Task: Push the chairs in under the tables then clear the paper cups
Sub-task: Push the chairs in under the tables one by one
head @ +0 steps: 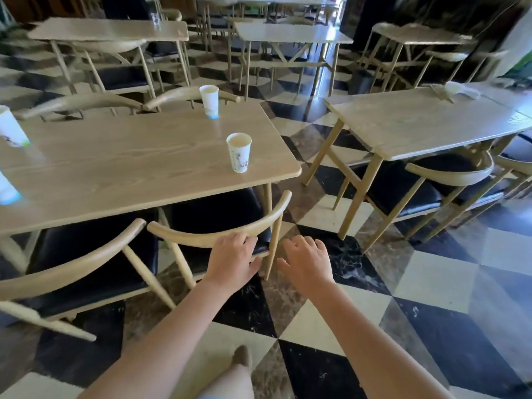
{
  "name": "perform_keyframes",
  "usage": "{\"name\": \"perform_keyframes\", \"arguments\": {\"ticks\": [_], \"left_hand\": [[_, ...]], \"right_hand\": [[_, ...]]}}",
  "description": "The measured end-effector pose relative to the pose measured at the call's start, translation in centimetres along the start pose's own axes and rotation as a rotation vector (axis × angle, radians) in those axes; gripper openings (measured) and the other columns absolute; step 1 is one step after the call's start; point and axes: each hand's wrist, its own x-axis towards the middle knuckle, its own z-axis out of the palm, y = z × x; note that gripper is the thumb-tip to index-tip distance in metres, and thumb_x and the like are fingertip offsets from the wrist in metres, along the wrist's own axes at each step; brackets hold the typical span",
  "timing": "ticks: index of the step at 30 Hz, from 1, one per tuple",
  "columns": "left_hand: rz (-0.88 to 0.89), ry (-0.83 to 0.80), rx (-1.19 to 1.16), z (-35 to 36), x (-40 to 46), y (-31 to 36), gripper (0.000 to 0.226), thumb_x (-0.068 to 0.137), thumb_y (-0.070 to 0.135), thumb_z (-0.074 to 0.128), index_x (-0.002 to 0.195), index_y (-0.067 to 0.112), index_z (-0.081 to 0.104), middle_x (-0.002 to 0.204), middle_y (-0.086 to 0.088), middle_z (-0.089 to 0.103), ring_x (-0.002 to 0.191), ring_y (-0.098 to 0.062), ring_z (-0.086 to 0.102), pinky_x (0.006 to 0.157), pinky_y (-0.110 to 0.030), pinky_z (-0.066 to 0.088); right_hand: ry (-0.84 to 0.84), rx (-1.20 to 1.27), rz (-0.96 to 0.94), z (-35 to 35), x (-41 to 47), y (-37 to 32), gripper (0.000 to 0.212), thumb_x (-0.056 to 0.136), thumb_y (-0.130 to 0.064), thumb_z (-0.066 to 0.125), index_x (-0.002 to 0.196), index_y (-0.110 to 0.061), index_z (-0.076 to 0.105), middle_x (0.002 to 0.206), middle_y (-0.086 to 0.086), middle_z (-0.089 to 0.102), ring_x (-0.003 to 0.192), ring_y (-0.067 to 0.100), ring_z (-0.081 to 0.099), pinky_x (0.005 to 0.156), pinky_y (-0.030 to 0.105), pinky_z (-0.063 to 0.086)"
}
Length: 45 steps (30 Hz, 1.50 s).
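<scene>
At the near edge of the long wooden table (pixel 121 168), we have our left hand (pixel 233 262) on the curved backrest of a chair (pixel 218 236), fingers draped over the top rail and the thumb below it, so the hand grips the rail loosely. The chair's dark seat sits partly under the tabletop, its back just clear of the edge. Our right hand (pixel 308 262) hovers just at 3 o'clock of that chair, fingers spread and open, holding nothing and touching nothing that we can see.

A second chair (pixel 72 269) stands at 9 o'clock of the first, their backrest tips almost meeting; it too is tucked partway under the table.

On the tabletop, one paper cup (pixel 239 152) stands upright near the right-hand end, at 12 o'clock from our left hand. Another paper cup (pixel 209 101) stands upright at the far edge, at 11 o'clock of the first. Two more cups (both cut off by the frame and blurred) sit at the left edge: the upper left cup (pixel 11 128) and the lower left cup (pixel 7 188).

At 2 o'clock, across a strip of checkered floor (pixel 431 283), a neighbouring table (pixel 417 125) has its own chair (pixel 449 180) partly beneath it.
</scene>
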Motion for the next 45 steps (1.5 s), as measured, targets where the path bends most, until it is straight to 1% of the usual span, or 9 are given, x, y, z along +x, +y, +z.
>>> {"name": "perform_keyframes", "arguments": {"ticks": [2, 6, 9, 13, 21, 27, 33, 39, 45], "left_hand": [[0.032, 0.011, -0.01, 0.7, 2.3, 0.7, 0.029, 0.08, 0.034, 0.065, 0.091, 0.007, 0.062, 0.079, -0.008, 0.063, 0.074, -0.026, 0.061, 0.066, -0.039, 0.051], [0.022, 0.033, -0.036, 2.2, 8.2, 0.9, 0.032, 0.081, 0.031, 0.064, 0.103, 0.008, 0.061, 0.089, -0.006, 0.064, 0.083, -0.024, 0.061, 0.077, -0.042, 0.05], [-0.001, 0.018, -0.039, 2.5, 12.8, 0.9, 0.036, 0.079, 0.028, 0.067, 0.108, 0.007, 0.06, 0.093, -0.007, 0.065, 0.085, -0.026, 0.062, 0.075, -0.043, 0.051], [0.003, -0.02, -0.043, 3.4, 18.9, 0.7, 0.042, 0.077, 0.028, 0.07, 0.111, 0.006, 0.06, 0.095, -0.009, 0.067, 0.086, -0.027, 0.064, 0.073, -0.042, 0.053], [-0.084, -0.086, -0.019, 7.7, 29.3, 2.0, 0.041, 0.07, 0.027, 0.077, 0.105, 0.01, 0.064, 0.093, -0.006, 0.069, 0.081, -0.028, 0.066, 0.07, -0.04, 0.056], [-0.234, -0.028, 0.016, 10.9, 38.6, 4.4, 0.04, 0.07, 0.024, 0.077, 0.105, 0.009, 0.064, 0.09, -0.008, 0.067, 0.078, -0.03, 0.065, 0.069, -0.04, 0.053], [-0.487, 0.037, 0.037, 10.9, 46.0, 6.9, 0.04, 0.084, 0.031, 0.062, 0.117, 0.011, 0.057, 0.105, -0.006, 0.064, 0.094, -0.025, 0.061, 0.077, -0.039, 0.051], [-0.696, 0.1, 0.043, 11.5, 49.5, 6.2, 0.043, 0.082, 0.031, 0.063, 0.12, 0.012, 0.055, 0.105, -0.006, 0.064, 0.097, -0.027, 0.059, 0.083, -0.041, 0.049], [-0.821, 0.108, 0.109, 12.9, 52.5, 1.6, 0.045, 0.085, 0.037, 0.054, 0.125, 0.016, 0.05, 0.115, -0.002, 0.061, 0.106, -0.021, 0.056, 0.091, -0.037, 0.044]], "right_hand": [[0.015, 0.016, 0.012, -0.1, 1.7, 1.8, 0.033, 0.089, -0.04, 0.056, 0.114, -0.018, 0.055, 0.11, 0.002, 0.062, 0.105, 0.024, 0.054, 0.097, 0.039, 0.038], [0.05, 0.039, 0.043, -0.4, 6.1, 5.4, 0.029, 0.09, -0.037, 0.055, 0.113, -0.019, 0.056, 0.111, 0.002, 0.063, 0.108, 0.025, 0.054, 0.099, 0.04, 0.037], [0.036, 0.041, 0.06, -1.1, 9.5, 8.4, 0.039, 0.091, -0.041, 0.056, 0.124, -0.022, 0.051, 0.121, 0.001, 0.06, 0.115, 0.024, 0.051, 0.102, 0.04, 0.037], [0.019, 0.05, 0.054, -1.5, 14.2, 11.7, 0.042, 0.09, -0.04, 0.058, 0.126, -0.022, 0.05, 0.126, 0.003, 0.058, 0.118, 0.025, 0.049, 0.103, 0.041, 0.036], [0.031, 0.081, 0.016, -0.5, 23.1, 20.1, 0.048, 0.09, -0.038, 0.056, 0.133, -0.018, 0.045, 0.135, 0.007, 0.052, 0.124, 0.027, 0.044, 0.104, 0.043, 0.034], [-0.035, 0.054, -0.145, 0.3, 32.1, 28.4, 0.053, 0.091, -0.041, 0.054, 0.138, -0.022, 0.037, 0.143, 0.007, 0.043, 0.131, 0.027, 0.036, 0.109, 0.047, 0.027], [-0.058, 0.036, -0.375, -1.2, 41.2, 34.3, 0.053, 0.092, -0.045, 0.051, 0.139, -0.025, 0.036, 0.146, 0.007, 0.04, 0.135, 0.027, 0.032, 0.111, 0.048, 0.024], [-0.101, 0.066, -0.557, -0.8, 48.5, 33.9, 0.051, 0.091, -0.045, 0.051, 0.136, -0.025, 0.039, 0.144, 0.008, 0.042, 0.133, 0.027, 0.034, 0.111, 0.048, 0.025], [-0.134, 0.045, -0.713, 0.2, 55.8, 31.3, 0.046, 0.093, -0.04, 0.049, 0.134, -0.024, 0.039, 0.143, 0.008, 0.04, 0.131, 0.027, 0.034, 0.108, 0.046, 0.026]]}}
